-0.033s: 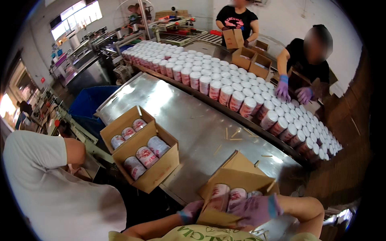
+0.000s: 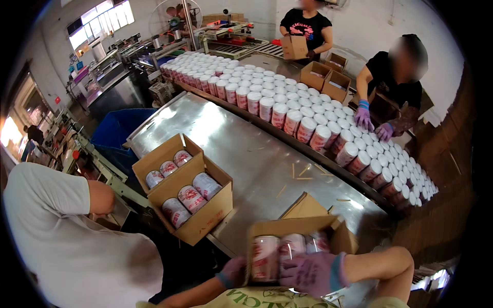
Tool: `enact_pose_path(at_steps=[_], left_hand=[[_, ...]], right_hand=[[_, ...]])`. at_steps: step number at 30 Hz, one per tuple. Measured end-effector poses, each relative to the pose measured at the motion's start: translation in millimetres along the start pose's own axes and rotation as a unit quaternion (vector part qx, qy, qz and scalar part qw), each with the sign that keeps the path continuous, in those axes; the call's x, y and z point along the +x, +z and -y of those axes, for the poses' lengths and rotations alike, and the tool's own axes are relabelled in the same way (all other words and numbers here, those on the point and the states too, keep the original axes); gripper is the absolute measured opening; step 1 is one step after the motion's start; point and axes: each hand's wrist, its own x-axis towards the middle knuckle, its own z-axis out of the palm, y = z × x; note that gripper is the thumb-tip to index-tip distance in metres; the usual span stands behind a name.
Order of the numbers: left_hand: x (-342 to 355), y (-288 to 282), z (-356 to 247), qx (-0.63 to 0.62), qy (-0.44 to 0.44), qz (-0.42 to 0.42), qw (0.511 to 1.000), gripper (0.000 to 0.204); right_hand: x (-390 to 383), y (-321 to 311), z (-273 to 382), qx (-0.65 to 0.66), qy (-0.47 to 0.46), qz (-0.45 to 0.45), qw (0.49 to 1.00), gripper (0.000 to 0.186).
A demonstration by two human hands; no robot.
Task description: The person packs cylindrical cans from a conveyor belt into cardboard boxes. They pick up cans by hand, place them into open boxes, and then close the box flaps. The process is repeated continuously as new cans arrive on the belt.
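An open cardboard box point(image 2: 287, 226) is right in front of me, tilted so that its opening faces me. A row of white-and-red cans point(image 2: 265, 256) shows inside it. My left hand point(image 2: 233, 272), in a purple glove, is closed on the box's left side; its fingertips are partly hidden. Over the near edge lies my gloved right hand point(image 2: 313, 273), fingers partly curled across the lower part of the cans. An upright flap point(image 2: 307, 206) stands behind the box.
Two open boxes point(image 2: 205, 218) of cans stand at the metal table's point(image 2: 215, 123) left edge, near a person in a grey shirt point(image 2: 56, 220). Cardboard strips point(image 2: 303, 172) lie on the table. Beyond are rows of cans point(image 2: 280, 110), a co-worker's gloved hands point(image 2: 364, 118) and a blue bin point(image 2: 115, 131).
The box has tipped further toward me, showing more of the cans. My left hand has shifted slightly left with it. Across the table, the co-worker's hands have moved a little lower.
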Motion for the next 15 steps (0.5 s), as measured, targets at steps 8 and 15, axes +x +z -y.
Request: enact_pose_path(at_steps=[8,15], left_hand=[[-46.7,-65.1,117.1,-0.568,0.214,-0.252,0.754,0.050],[-15.4,-146.5,154.9,-0.433,0.098,-0.490,0.750,0.030]], right_hand=[[175.1,5.5,-29.3,-0.118,-0.137,-0.380,0.907,0.025],[238.6,-26.7,-65.8,-0.155,-0.094,-0.489,0.853,0.044]])
